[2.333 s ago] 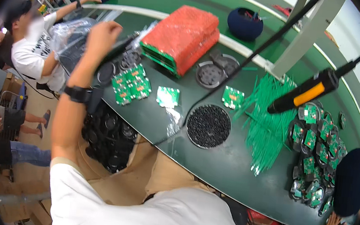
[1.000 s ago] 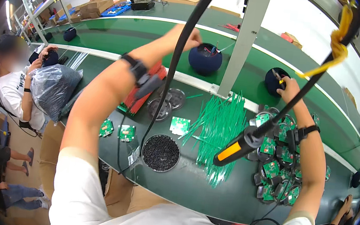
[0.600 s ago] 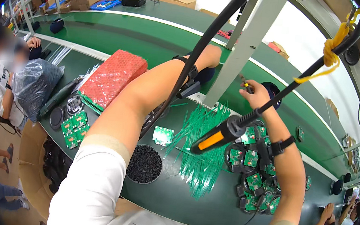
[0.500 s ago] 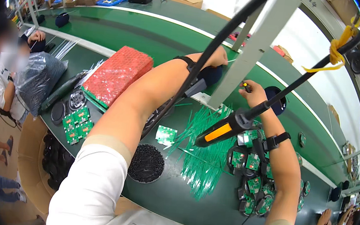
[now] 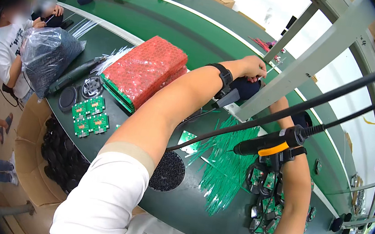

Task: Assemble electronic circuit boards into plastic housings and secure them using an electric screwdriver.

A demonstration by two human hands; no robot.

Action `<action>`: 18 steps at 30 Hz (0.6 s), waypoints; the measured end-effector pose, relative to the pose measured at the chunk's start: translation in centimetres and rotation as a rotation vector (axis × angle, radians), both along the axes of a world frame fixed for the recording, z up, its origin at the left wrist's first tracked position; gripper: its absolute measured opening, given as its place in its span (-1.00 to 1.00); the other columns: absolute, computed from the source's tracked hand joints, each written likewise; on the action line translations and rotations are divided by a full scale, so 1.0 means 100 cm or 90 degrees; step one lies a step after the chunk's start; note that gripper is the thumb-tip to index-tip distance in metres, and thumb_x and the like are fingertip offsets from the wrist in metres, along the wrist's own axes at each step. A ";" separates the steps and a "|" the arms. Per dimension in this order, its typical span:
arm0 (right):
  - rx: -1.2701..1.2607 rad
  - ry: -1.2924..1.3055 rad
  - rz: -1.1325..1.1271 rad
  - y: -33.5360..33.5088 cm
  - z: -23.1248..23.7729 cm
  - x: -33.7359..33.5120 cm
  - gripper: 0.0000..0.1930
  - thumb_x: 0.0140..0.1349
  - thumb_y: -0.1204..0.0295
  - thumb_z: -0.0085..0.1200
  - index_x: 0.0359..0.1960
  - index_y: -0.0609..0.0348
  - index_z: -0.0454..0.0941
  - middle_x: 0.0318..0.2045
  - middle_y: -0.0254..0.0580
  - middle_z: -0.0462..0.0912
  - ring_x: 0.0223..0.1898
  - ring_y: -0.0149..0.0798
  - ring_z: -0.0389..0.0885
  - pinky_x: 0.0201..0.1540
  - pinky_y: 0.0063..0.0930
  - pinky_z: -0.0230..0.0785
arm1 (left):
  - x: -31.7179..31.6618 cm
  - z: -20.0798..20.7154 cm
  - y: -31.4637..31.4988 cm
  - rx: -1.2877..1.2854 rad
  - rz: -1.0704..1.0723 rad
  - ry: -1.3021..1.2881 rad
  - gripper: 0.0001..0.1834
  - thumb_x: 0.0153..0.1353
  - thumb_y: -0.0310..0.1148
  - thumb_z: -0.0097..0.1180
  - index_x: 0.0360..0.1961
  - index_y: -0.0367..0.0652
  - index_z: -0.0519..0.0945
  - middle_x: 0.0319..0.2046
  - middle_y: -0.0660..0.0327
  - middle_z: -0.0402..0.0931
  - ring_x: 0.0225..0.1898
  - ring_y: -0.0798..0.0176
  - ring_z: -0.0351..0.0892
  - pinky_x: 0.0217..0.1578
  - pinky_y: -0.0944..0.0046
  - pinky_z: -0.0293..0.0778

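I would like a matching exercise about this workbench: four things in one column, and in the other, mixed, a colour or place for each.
1. wrapped stack
2. thin strips
3. small loose parts
4. left hand

A. black, gathered in a round shape
B. at the dark blue round thing
C. covered in red bubble wrap
D. green, spread in a loose pile on the table

Right pairs: 1-C, 2-D, 3-A, 4-B.
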State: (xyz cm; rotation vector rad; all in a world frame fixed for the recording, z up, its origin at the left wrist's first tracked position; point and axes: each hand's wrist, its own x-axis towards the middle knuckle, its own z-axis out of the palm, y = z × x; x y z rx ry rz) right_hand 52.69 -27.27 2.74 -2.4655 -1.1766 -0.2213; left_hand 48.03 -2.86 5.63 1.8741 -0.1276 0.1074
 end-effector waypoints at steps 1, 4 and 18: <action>0.025 0.015 0.003 -0.002 0.003 -0.002 -0.69 0.13 0.54 0.26 -0.06 0.33 0.69 -0.10 0.33 0.71 0.02 0.30 0.68 0.10 -0.06 0.51 | 0.000 0.000 -0.001 -0.033 -0.017 0.029 -0.87 0.35 -0.41 0.24 -0.27 -0.23 0.76 -0.51 0.18 0.63 -0.54 0.30 0.68 -0.54 0.28 0.64; 0.041 0.059 0.017 -0.004 0.009 -0.006 -0.67 0.16 0.52 0.24 -0.01 0.32 0.67 -0.05 0.35 0.69 0.05 0.29 0.66 0.11 -0.06 0.49 | -0.002 -0.002 -0.006 -0.066 -0.042 0.047 -0.85 0.39 -0.34 0.25 -0.23 -0.21 0.72 -0.45 0.22 0.60 -0.50 0.32 0.63 -0.47 0.26 0.63; -0.053 -0.037 -0.110 -0.017 0.029 -0.026 -0.68 0.14 0.42 0.40 -0.06 0.20 0.72 -0.33 0.17 0.74 -0.29 0.01 0.78 -0.16 -0.20 0.56 | -0.004 0.002 -0.028 0.025 0.083 -0.098 -0.85 0.28 -0.30 0.27 -0.31 -0.11 0.80 -0.42 0.01 0.74 -0.51 0.13 0.74 -0.34 0.16 0.69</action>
